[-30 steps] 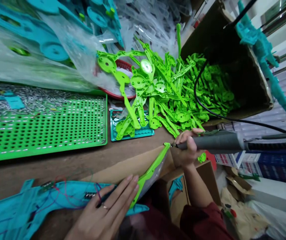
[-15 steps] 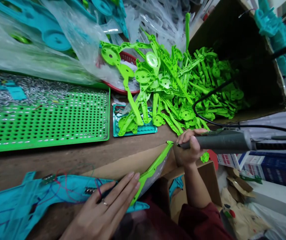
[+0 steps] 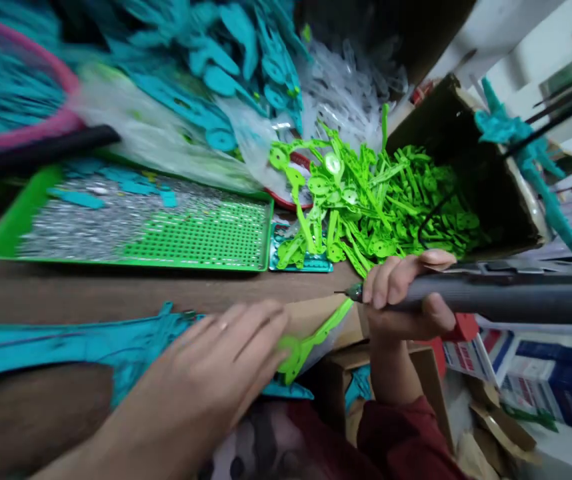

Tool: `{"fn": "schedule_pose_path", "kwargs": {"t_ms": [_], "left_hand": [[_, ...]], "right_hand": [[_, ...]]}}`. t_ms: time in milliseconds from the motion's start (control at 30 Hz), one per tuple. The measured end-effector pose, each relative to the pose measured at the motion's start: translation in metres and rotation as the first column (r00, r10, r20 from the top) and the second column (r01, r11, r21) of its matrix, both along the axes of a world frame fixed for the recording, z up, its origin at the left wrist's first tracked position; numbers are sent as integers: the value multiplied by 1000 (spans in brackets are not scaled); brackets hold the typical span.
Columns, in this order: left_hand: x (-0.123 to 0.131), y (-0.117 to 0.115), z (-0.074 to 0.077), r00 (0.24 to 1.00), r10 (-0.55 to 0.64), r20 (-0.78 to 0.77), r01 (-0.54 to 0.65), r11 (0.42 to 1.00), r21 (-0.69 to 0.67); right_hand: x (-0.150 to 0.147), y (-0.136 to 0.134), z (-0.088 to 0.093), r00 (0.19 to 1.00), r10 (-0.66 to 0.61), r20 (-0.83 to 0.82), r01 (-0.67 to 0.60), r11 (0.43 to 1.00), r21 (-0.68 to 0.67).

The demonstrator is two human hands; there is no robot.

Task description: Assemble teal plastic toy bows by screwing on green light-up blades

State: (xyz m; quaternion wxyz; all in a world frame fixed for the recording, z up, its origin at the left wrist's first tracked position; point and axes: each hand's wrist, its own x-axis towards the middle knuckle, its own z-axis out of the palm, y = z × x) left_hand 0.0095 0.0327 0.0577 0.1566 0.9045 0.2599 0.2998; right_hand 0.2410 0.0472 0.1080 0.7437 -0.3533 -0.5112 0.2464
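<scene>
My right hand (image 3: 403, 297) is wrapped round a dark grey electric screwdriver (image 3: 496, 293), held level with its thin bit pointing left. Under the bit lies a bright green plastic arm-shaped part (image 3: 311, 343) with a clear piece along its side. My left hand (image 3: 231, 353), slightly blurred, hovers or rests at the green part's near end, its fingers stretched out; I cannot tell whether it touches. Beneath and left of that hand stretches a long teal plastic part (image 3: 66, 340) with thin wires on it.
A green perforated tray (image 3: 201, 247) of small screws stands at the left. Behind it are plastic bags and teal parts (image 3: 221, 53). Green parts (image 3: 366, 193) spill from a cardboard box (image 3: 521, 193) beside a red basket (image 3: 286, 200). A pink-rimmed basket (image 3: 61, 80) is at far left.
The view has swung left and up. The screwdriver has tilted back from the green part's tip, baring its bit. My left hand has lifted a little and blurred.
</scene>
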Motion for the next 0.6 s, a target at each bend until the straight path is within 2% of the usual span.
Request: {"fn": "schedule_pose_path", "kwargs": {"t_ms": [33,67,133,167,233,267,333,400,433,467,500,533,600], "left_hand": [[0,13,10,998,43,36,-41,996,-74],[0,25,19,995,33,94,-16,985,-173],[-1,47,32,975,-1,224,89,919,-383],[-3,57,36,959,-34,282,170,865,-472],[-10,70,39,924,-96,371,328,700,-635],[-13,74,39,903,-113,415,399,584,-707],[-19,77,35,844,-74,530,527,296,-797],[-22,76,28,761,92,642,645,7,-765],[-21,75,24,711,212,671,700,-118,-704],[-20,73,21,659,336,673,750,-218,-625],[-18,71,19,611,446,654,789,-284,-545],[-16,69,17,572,532,625,818,-316,-480],[-12,64,18,506,640,579,859,-308,-410]], "right_hand": [[-14,6,6,998,53,-39,-53,999,9],[-27,12,11,990,111,-83,-110,994,18],[-50,23,16,957,236,-171,-235,972,26],[-59,27,19,931,296,-214,-298,954,26],[-74,35,23,869,392,-303,-406,914,16],[-80,38,25,835,429,-346,-452,892,15],[-89,43,29,765,488,-420,-524,851,35],[-97,47,34,708,533,-464,-569,819,73],[-100,50,37,689,548,-474,-582,808,90],[-104,53,39,678,556,-480,-588,803,99],[-108,56,41,672,558,-487,-590,801,103],[-111,59,42,669,557,-493,-591,800,103],[-117,64,46,663,547,-511,-588,803,98]]}}
